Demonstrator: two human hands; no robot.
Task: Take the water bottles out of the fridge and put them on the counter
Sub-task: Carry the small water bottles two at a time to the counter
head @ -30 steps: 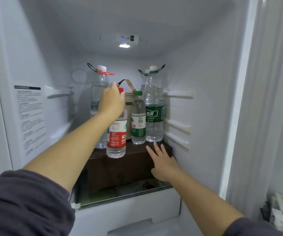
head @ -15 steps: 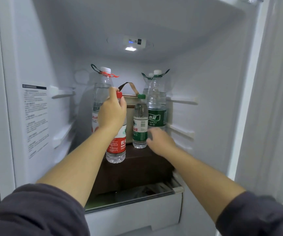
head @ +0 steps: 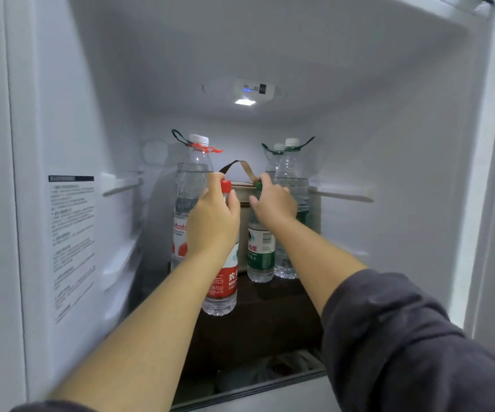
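Up comes my right hand [head: 273,203], curling round the green-capped bottle [head: 260,254] in front of the beige bag [head: 241,193]. Left of the bag, my left hand [head: 213,221] grips the red-capped bottle [head: 221,289]; both look ready to leave.

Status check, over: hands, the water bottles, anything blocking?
Left hand grips red-capped, red-labelled clear plastic bottle by the neck. Right hand grips top of small green-capped, green-labelled plastic bottle, standing on dark shelf. Tall bottles and tan bag behind; nothing blocking.
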